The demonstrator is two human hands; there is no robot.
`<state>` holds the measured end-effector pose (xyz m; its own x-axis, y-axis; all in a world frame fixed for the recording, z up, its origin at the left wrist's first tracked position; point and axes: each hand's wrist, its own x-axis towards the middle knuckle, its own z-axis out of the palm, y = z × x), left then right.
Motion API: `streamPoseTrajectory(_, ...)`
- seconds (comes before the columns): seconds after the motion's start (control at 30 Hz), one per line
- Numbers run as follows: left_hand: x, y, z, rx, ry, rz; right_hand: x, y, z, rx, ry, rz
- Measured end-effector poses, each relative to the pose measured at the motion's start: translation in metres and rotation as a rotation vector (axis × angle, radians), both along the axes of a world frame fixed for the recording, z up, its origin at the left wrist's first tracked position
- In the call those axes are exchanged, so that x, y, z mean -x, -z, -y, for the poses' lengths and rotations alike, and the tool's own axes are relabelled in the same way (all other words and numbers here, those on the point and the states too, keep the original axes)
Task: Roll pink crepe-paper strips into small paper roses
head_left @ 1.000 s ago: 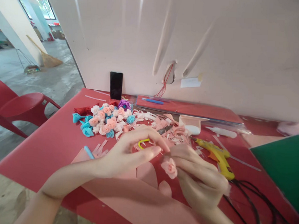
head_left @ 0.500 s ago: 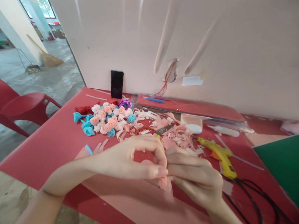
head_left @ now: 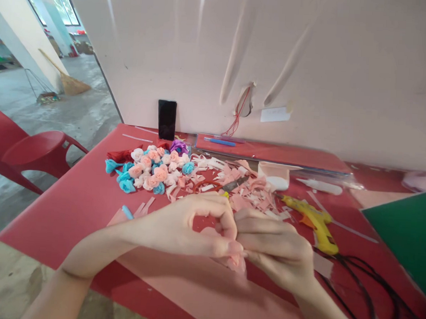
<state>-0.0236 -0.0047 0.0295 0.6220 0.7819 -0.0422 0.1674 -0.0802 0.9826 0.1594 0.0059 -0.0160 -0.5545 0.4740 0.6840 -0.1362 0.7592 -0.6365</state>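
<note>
Between my hands is a pink paper flower (head_left: 236,264), its petals hanging below my fingertips. My left hand (head_left: 198,226) pinches it with thumb and forefinger, the other fingers curled into a loop. From the right, my right hand (head_left: 276,247) meets it with thumb and fingers pressed together on the flower; part of the flower is hidden behind the fingers. Beneath both hands a long pink paper sheet (head_left: 198,288) lies across the red table (head_left: 69,208). Behind them are pink paper scraps (head_left: 246,200) and scissors (head_left: 235,184).
Finished paper flowers (head_left: 154,170) in pink, white, blue and purple are heaped at the back left. A yellow glue gun (head_left: 317,223) with black cables lies to the right. A phone (head_left: 167,120) leans on the white board (head_left: 190,57). A red chair (head_left: 36,151) stands left.
My fingers have shifted slightly at the flower, with the right hand moving a little left. The flower has turned slightly; the grip of both hands stays the same.
</note>
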Motion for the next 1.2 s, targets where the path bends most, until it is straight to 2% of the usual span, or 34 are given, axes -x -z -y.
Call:
streamPoseTrajectory(0.2,0.000,0.003,-0.002,-0.126,0.021,0.024,-0.001,0.001,-0.003,-0.010,-0.018,-0.012)
streamPoseTrajectory(0.4,0.007,0.001,-0.003,-0.274,-0.088,0.047,-0.002,0.001,-0.005,-0.041,0.032,0.010)
streamPoseTrajectory(0.53,0.014,-0.006,0.000,-0.519,-0.193,0.031,-0.003,0.002,-0.006,-0.045,0.019,0.057)
streamPoseTrajectory(0.63,0.020,-0.002,0.000,-0.733,-0.273,-0.122,-0.005,0.003,-0.007,-0.060,0.022,0.088)
streamPoseTrajectory(0.73,0.028,0.022,-0.003,-0.848,-0.219,-0.392,-0.005,0.002,-0.007,-0.076,0.030,0.110)
streamPoseTrajectory(0.83,0.036,0.064,-0.001,-0.815,-0.022,-0.593,-0.004,0.000,-0.006,-0.101,0.046,0.127)
streamPoseTrajectory(0.9,0.039,0.092,0.005,-0.846,0.099,-0.620,-0.003,-0.002,-0.007,-0.117,0.057,0.132)
streamPoseTrajectory(0.97,0.041,0.113,0.016,-0.868,0.190,-0.593,-0.003,-0.002,-0.007,-0.127,0.070,0.136)
streamPoseTrajectory(1.03,0.042,0.125,0.027,-0.927,0.258,-0.510,-0.003,-0.002,-0.007,-0.136,0.082,0.136)
streamPoseTrajectory(1.1,0.043,0.131,0.038,-0.968,0.328,-0.492,-0.002,-0.002,-0.007,-0.148,0.094,0.137)
streamPoseTrajectory(1.2,0.045,0.135,0.047,-0.975,0.315,-0.546,-0.001,-0.003,-0.007,-0.139,0.118,0.135)
